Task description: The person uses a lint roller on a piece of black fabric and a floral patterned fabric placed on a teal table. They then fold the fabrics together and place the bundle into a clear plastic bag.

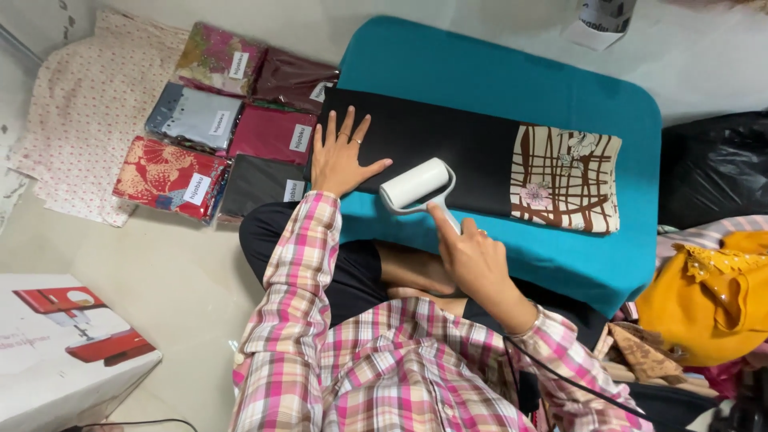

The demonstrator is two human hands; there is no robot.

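A folded black cloth (448, 144) with a cream and brown patterned end (566, 178) lies on a teal padded board (512, 76). My left hand (340, 156) rests flat with fingers spread on the cloth's left end. My right hand (472, 252) grips the handle of a white lint roller (416, 184), index finger stretched along the handle. The roller's drum lies on the near edge of the black cloth, just right of my left hand.
Several folded fabrics in clear labelled bags (232, 120) lie on the floor to the left, beside a dotted cream cloth (88, 112). A white box with a sewing machine picture (64, 344) sits near left. Black bag (712, 168) and yellow cloth (712, 296) lie right.
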